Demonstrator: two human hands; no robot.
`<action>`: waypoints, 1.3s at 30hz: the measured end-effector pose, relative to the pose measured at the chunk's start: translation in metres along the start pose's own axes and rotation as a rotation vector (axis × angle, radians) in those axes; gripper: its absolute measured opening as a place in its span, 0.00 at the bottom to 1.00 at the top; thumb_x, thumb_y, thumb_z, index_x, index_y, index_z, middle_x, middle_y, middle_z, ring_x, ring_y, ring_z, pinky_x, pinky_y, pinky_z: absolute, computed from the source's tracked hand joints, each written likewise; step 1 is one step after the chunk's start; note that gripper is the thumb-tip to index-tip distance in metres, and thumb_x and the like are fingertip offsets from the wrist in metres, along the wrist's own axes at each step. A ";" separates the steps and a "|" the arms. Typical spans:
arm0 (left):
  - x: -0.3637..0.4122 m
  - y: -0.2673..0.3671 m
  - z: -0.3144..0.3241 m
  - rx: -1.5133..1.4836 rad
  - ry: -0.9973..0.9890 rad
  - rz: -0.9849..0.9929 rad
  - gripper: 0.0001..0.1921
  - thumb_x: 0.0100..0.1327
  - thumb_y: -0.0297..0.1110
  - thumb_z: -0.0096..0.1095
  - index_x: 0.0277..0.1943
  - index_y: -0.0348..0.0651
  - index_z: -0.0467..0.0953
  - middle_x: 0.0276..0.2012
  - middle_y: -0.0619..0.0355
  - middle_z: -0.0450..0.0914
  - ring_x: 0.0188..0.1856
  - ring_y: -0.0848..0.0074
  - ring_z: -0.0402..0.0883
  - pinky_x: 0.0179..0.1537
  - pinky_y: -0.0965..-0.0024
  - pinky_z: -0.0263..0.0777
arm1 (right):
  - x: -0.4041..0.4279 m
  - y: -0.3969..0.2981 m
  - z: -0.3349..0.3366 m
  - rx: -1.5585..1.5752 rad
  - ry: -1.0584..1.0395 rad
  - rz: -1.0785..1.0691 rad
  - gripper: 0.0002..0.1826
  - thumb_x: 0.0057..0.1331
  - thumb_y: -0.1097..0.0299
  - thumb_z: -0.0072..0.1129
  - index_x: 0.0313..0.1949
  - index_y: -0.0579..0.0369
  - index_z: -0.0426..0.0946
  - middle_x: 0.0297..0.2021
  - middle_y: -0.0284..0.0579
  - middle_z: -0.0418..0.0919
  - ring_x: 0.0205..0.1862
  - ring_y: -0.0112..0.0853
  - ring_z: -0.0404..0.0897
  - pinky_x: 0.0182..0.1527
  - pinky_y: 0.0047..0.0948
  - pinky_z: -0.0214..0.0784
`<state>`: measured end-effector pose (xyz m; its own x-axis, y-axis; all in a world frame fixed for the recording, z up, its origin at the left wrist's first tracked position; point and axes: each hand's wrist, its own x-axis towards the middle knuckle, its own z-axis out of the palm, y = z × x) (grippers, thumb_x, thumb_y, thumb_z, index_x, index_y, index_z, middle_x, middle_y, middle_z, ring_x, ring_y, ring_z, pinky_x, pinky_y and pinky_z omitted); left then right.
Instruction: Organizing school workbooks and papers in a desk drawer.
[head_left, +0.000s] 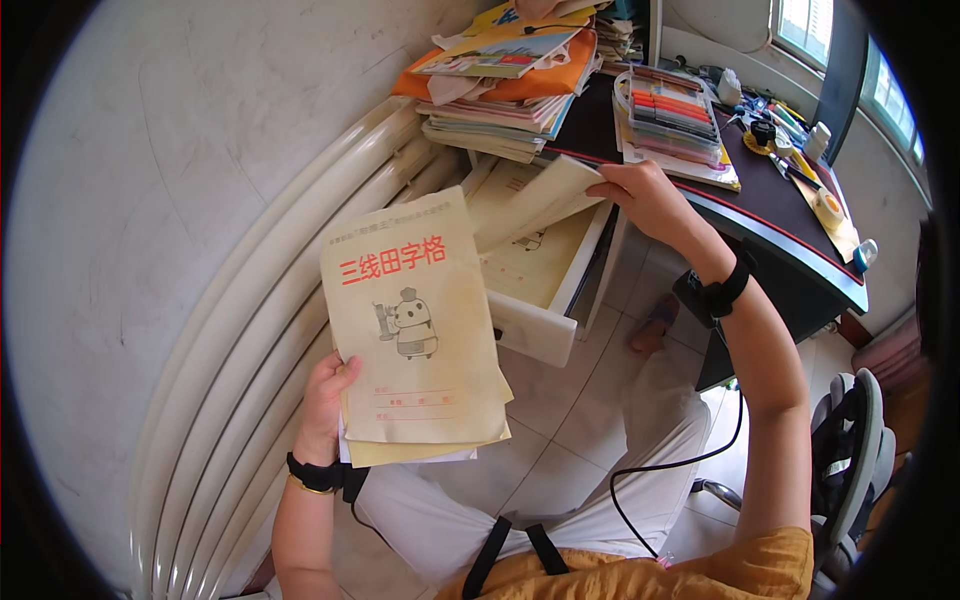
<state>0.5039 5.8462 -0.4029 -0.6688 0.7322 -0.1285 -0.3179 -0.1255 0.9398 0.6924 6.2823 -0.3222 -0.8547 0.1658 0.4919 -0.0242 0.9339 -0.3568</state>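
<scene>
My left hand (324, 399) grips a small stack of paper exercise books by the lower left edge. The top exercise book (457, 330) has a cream cover with red writing and a cartoon panda in a chef's hat; yellow and white sheets stick out beneath it. Between the thumb and fingers of my right hand (646, 196), a thin cream booklet (551, 193) is pinched by its corner. It slants over the pulled-out white drawer (529, 330). More cream exercise books (525, 279) lie inside, one showing part of a panda; the held stack hides the drawer's left side.
White radiator pipes (247, 292) run along the wall at left. Books and papers (487, 124) are piled on the dark desk (757, 202), beside a case of markers (671, 112) and a tape roll (828, 206). A chair (862, 450) stands at right; a black cable (675, 463) loops near my leg.
</scene>
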 end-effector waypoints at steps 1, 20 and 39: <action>0.000 -0.001 0.000 0.000 0.000 0.000 0.15 0.72 0.30 0.55 0.56 0.30 0.74 0.50 0.50 0.82 0.49 0.72 0.82 0.52 0.70 0.75 | 0.001 -0.002 0.001 0.052 0.036 0.044 0.08 0.66 0.68 0.60 0.39 0.59 0.81 0.28 0.56 0.79 0.29 0.49 0.78 0.34 0.39 0.70; -0.011 0.008 0.040 -0.014 0.122 0.084 0.15 0.71 0.29 0.55 0.56 0.31 0.75 0.47 0.53 0.83 0.46 0.74 0.83 0.48 0.73 0.77 | 0.096 -0.196 0.006 0.071 -0.311 -0.064 0.18 0.72 0.57 0.52 0.42 0.62 0.79 0.25 0.53 0.81 0.23 0.38 0.83 0.29 0.36 0.74; -0.021 0.006 0.022 0.030 0.102 0.101 0.15 0.71 0.31 0.56 0.55 0.31 0.76 0.45 0.57 0.83 0.43 0.80 0.82 0.46 0.77 0.74 | 0.014 -0.086 0.017 0.781 -0.365 0.735 0.17 0.67 0.64 0.59 0.48 0.68 0.78 0.36 0.46 0.83 0.32 0.27 0.84 0.31 0.26 0.75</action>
<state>0.5307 5.8446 -0.3879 -0.7615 0.6451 -0.0624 -0.2258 -0.1738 0.9585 0.6731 6.1987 -0.2982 -0.8922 0.3712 -0.2572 0.3387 0.1733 -0.9248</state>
